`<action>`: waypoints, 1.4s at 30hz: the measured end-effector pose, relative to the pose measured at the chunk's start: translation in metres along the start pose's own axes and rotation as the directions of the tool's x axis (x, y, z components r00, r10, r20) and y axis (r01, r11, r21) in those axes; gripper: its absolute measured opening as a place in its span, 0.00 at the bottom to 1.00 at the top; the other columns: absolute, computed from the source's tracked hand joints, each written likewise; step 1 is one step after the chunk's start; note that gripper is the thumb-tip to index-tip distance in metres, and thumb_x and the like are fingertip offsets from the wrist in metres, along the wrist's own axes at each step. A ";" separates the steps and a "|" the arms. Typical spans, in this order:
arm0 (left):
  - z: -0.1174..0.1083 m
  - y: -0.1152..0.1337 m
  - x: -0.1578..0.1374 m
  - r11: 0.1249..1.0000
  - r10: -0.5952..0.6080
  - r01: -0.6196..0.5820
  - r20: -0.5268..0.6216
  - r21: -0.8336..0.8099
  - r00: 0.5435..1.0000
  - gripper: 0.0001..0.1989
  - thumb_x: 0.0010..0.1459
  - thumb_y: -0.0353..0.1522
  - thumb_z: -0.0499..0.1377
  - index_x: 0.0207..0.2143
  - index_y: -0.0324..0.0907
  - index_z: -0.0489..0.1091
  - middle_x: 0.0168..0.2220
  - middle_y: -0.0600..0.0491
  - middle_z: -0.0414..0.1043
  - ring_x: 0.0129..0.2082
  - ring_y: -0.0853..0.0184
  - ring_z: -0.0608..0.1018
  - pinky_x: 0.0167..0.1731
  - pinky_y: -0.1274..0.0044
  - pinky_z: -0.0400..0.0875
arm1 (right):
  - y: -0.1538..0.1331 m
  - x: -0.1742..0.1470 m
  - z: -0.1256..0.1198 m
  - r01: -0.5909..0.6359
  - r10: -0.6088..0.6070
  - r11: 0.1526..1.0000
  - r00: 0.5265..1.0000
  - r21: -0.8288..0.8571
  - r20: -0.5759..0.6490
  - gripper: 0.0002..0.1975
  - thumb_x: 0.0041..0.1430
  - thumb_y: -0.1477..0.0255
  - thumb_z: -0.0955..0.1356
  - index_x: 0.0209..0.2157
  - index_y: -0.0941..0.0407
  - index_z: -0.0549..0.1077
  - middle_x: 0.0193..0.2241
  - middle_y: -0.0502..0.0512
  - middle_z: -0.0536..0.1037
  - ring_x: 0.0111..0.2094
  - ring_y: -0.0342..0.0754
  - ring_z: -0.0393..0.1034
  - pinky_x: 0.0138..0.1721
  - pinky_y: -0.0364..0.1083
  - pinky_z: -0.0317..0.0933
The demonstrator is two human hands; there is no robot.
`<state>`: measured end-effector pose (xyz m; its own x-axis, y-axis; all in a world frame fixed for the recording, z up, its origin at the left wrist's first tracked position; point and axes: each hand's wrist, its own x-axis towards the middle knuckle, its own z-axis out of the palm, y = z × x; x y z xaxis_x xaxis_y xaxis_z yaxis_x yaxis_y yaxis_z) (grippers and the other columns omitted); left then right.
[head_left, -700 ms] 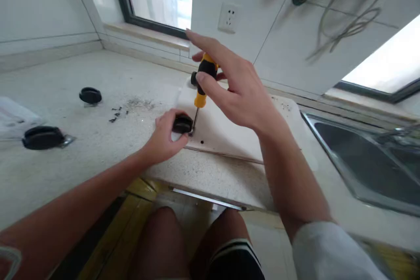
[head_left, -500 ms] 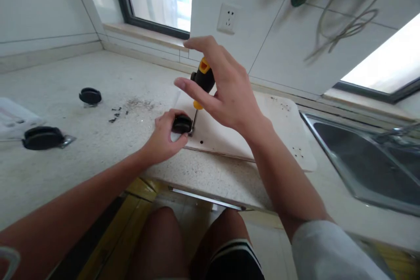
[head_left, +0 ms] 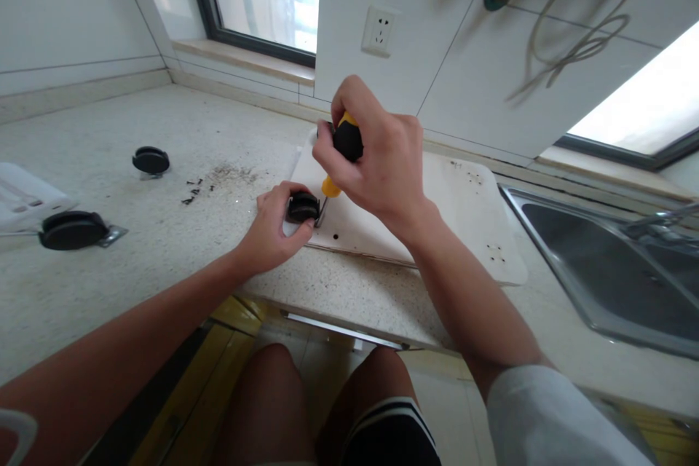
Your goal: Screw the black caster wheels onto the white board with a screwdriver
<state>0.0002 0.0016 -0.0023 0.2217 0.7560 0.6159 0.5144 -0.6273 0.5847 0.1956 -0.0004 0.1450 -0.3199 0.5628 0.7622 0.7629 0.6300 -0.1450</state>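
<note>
Yellow and black, the handle of a screwdriver [head_left: 348, 140] sits in the right hand [head_left: 382, 153], whose grip is closed, the fingers curled around it. The tool leans, its handle well above a white board [head_left: 459, 211] and its thin metal shaft [head_left: 324, 207] slanting down to the near left part of that board, beside a black caster wheel [head_left: 303, 208]. The exact spot where the tip meets the metal is too small to make out.

The left hand [head_left: 270, 226] has its grip closed on this caster, with the thumb on the near side and the fingers on the far side, at the board's left end. Just right of it a dark hole [head_left: 335, 236] shows in the board, and small groups of screw holes [head_left: 496, 253] mark the right end.

The board lies flat on a pale speckled worktop [head_left: 153, 255]. To the left, two more black casters rest loose: one farther back [head_left: 151, 159] and one nearer [head_left: 73, 230], its metal plate pointing right, beside a white plastic piece [head_left: 33, 193]. Dark screws [head_left: 191, 191] lie scattered near brown crumbs [head_left: 232, 173], between the casters and the board. A stainless-steel sink [head_left: 571, 287] is set into the worktop on the right, and a wall socket [head_left: 379, 30] is fixed to the tiles behind.
</note>
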 end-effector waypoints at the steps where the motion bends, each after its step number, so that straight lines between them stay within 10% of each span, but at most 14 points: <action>1: 0.000 0.000 0.000 1.000 0.000 0.000 -0.002 -0.002 1.000 0.19 0.60 0.33 0.63 0.54 0.46 0.68 0.48 0.47 0.78 0.50 0.51 0.81 0.57 0.50 0.72 | -0.001 0.000 -0.001 0.001 -0.001 1.000 1.000 -0.005 0.002 0.06 0.75 0.65 0.65 0.44 0.51 0.71 0.29 0.49 0.76 0.31 0.46 0.71 0.37 0.47 0.57; 42: -0.003 0.003 0.000 0.999 -0.034 0.032 0.051 0.027 0.998 0.19 0.62 0.36 0.61 0.55 0.46 0.66 0.50 0.46 0.78 0.51 0.51 0.79 0.60 0.51 0.68 | 0.005 0.002 0.010 -0.131 0.128 0.991 0.981 -0.006 -0.143 0.03 0.71 0.68 0.66 0.42 0.51 0.71 0.30 0.50 0.75 0.31 0.46 0.68 0.37 0.47 0.55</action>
<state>-0.0006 -0.0009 0.0014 0.2459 0.7852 0.5683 0.5435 -0.5972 0.5899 0.1934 0.0090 0.1396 -0.1354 0.5563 0.8199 0.8016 0.5478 -0.2394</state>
